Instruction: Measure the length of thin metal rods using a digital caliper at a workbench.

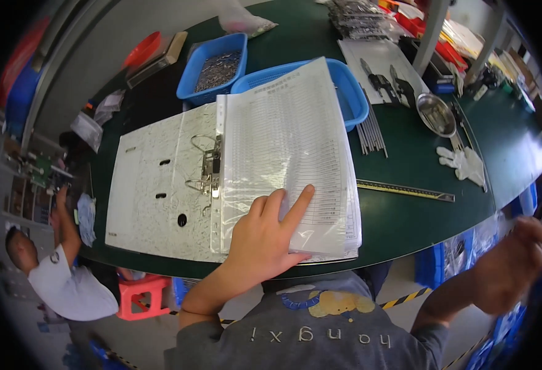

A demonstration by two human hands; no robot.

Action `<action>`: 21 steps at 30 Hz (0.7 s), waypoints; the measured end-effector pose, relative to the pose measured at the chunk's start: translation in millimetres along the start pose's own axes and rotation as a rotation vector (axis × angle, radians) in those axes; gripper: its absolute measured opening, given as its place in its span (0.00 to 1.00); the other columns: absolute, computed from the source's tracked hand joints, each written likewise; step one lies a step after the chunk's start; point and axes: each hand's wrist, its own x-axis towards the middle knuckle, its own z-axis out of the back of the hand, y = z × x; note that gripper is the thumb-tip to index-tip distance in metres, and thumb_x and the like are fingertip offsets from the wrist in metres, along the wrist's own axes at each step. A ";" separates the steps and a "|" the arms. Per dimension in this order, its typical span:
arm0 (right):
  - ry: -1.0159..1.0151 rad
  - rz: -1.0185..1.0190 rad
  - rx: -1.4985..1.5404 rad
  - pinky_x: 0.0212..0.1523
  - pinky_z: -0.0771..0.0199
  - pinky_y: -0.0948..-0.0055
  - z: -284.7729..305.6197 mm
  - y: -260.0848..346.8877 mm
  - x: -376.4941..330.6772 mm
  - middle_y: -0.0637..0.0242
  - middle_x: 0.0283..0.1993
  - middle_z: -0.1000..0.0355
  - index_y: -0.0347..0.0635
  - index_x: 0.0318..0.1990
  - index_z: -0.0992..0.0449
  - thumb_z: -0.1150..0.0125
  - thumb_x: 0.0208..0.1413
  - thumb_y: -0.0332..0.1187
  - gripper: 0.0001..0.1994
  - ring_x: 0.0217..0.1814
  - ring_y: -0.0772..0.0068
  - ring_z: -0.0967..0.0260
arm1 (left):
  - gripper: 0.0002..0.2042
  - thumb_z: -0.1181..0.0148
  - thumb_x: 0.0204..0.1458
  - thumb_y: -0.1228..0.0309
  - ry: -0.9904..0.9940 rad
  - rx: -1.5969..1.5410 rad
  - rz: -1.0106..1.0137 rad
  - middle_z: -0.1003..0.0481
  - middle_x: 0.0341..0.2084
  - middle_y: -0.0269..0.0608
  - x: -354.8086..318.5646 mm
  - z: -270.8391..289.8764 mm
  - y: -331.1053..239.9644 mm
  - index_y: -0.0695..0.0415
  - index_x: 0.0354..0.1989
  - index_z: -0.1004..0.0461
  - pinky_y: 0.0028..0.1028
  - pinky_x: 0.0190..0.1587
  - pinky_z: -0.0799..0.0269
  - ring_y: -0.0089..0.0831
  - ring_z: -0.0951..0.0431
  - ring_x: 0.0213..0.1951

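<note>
A white lever-arch binder (154, 179) lies spread on the green table in front of me, with its metal ring mechanism (212, 165) showing near the middle. On its right side is a stack of printed table sheets in clear sleeves (271, 135), the upper right corner raised over a blue basket. My left hand (263, 237) rests palm down on the lower part of the top sheet, index finger stretched over the printed rows, thumb apart at the lower edge. My right hand (508, 268) is raised off the table at the right, blurred, its fingers unclear.
Blue baskets (351, 92) stand behind the binder; one holds small metal parts (219, 71). To the right lie metal rods (371, 132), calipers (381, 86), a ruler (406, 190), a metal ladle (436, 115) and a white glove (462, 165). A co-worker (67, 277) is at the left, near a red stool (143, 297).
</note>
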 end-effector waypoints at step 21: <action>0.781 -1.569 0.923 0.32 0.32 0.82 -45.5 -20.0 -153.4 0.62 0.44 0.28 0.32 0.57 0.38 0.50 0.55 0.31 0.23 0.37 0.80 0.31 | 0.23 0.49 0.49 0.70 -1.292 -1.536 0.640 0.33 0.51 0.44 -116.4 -37.1 103.2 0.67 0.54 0.38 0.36 0.57 0.39 0.36 0.33 0.54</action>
